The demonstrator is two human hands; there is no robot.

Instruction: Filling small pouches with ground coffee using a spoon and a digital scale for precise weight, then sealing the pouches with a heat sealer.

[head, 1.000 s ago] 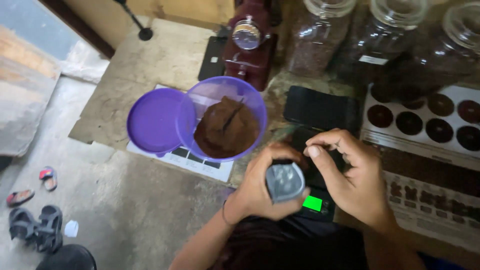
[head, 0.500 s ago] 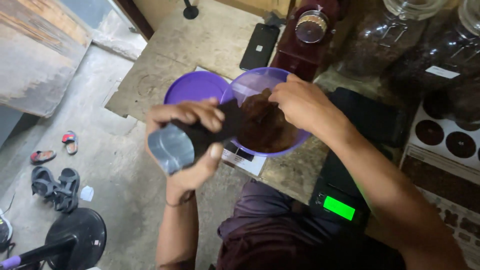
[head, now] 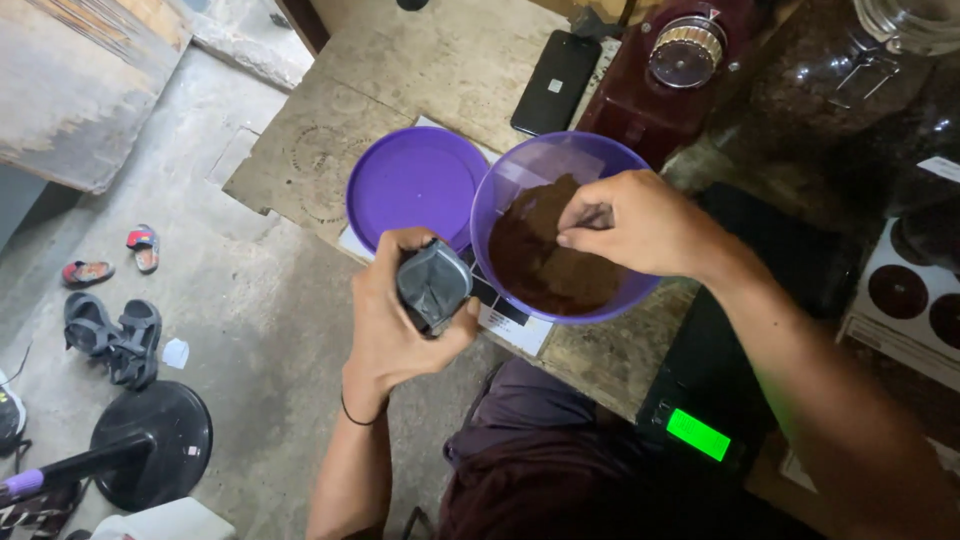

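both hands worked at the edge of a worn wooden table (head: 440, 80). the left hand (head: 400, 320) was wrapped around a small grey foil pouch (head: 433, 285), fingers curled behind it and thumb pressed across its front, so the hand was closed on it. the pouch was held just in front of the table edge, beside the near rim of a round purple plastic bowl (head: 500, 190); its long axis ran roughly upright with a slight tilt, and its open mouth pointed up toward the camera.

the right hand (head: 635, 225) reached over the bowl from the right, fingertips drawn together and pinching something thin and dark just above the heap of brown ground powder (head: 545, 265) inside; what that item was could not be told. the bowl's flat round purple lid (head: 410, 185) lay beside it on the left, touching its rim.

behind the bowl a black phone (head: 557, 82) lay flat, next to a dark red grinder (head: 665, 85). a black scale with a green lit display (head: 697, 434) sat at the lower right. 2 pairs of sandals (head: 110, 335) lay on the concrete floor.
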